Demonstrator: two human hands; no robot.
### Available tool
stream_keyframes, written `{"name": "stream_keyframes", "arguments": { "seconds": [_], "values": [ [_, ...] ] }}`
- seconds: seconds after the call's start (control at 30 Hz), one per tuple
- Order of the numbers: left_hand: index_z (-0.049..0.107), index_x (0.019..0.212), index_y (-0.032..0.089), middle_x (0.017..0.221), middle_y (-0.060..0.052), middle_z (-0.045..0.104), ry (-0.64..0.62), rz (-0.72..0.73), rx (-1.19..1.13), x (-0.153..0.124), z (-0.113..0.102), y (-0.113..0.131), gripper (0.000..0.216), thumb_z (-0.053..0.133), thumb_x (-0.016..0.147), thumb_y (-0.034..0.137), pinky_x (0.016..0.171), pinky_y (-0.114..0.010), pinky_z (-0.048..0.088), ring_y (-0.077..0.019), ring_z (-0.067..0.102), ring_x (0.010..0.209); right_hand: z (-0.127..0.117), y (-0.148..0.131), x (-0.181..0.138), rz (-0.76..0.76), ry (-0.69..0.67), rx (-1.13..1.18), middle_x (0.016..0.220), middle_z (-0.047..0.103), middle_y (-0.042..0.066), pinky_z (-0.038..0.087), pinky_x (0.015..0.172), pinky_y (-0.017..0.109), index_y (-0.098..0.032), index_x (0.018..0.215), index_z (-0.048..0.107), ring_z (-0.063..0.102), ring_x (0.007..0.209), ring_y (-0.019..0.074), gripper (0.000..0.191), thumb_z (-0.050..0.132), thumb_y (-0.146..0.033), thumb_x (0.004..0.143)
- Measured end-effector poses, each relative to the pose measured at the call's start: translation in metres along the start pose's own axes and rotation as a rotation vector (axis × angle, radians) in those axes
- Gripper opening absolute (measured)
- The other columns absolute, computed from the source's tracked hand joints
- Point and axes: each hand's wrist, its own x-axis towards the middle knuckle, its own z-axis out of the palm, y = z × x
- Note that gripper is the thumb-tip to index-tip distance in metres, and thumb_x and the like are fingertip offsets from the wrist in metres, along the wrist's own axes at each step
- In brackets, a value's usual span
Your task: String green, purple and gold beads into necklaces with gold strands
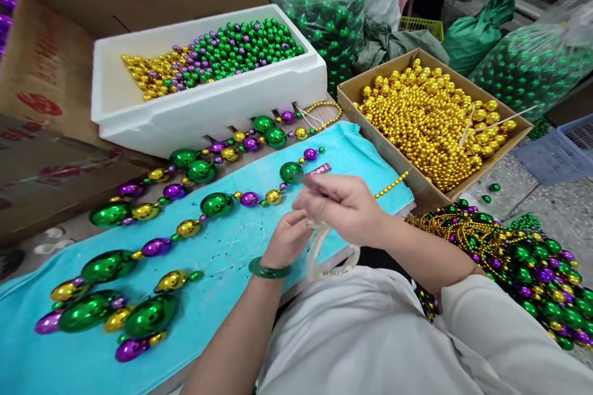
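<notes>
My right hand (343, 205) is closed in a pinch above the turquoise towel (222, 271), gripping a thin thread and a small dark tool I cannot make out. My left hand (288, 238), with a green bangle (267, 270) on its wrist, sits just below it with fingers curled on the same thread. Long strands of green, gold and purple beads (152, 247) lie across the towel to the left. A loop of pale cord (330, 259) hangs under my hands.
A white foam box (208, 105) of mixed beads stands behind the towel. A cardboard box of gold beads (435, 117) is at the right. A heap of finished necklaces (519, 259) lies by my right arm. Bags of green beads (324, 12) stand behind.
</notes>
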Motion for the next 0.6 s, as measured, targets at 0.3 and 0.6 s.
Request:
{"name": "stream_keyframes", "arguments": {
  "seconds": [0.3, 0.6],
  "values": [
    [0.068, 0.077, 0.025, 0.050, 0.001, 0.056, -0.171, 0.290, -0.056, -0.020, -0.010, 0.065, 0.007, 0.062, 0.080, 0.023, 0.081, -0.044, 0.055, -0.0159, 0.060, 0.061, -0.023, -0.002, -0.001, 0.062, 0.092, 0.254, 0.066, 0.058, 0.000, 0.048, 0.063, 0.024, -0.016, 0.094, 0.065, 0.056, 0.064, 0.0102, 0.029, 0.053, -0.041, 0.088],
    [0.066, 0.067, 0.034, 0.041, 0.001, 0.041, 0.086, 0.476, -0.023, -0.012, 0.005, 0.113, 0.012, 0.061, 0.072, 0.025, 0.069, -0.045, 0.058, -0.0174, 0.050, 0.051, -0.158, 0.063, -0.040, 0.113, 0.345, -0.807, 0.104, 0.065, 0.008, 0.046, 0.088, 0.035, -0.018, 0.098, 0.066, 0.059, 0.098, 0.0171, 0.024, 0.045, -0.015, 0.088]
  ]
}}
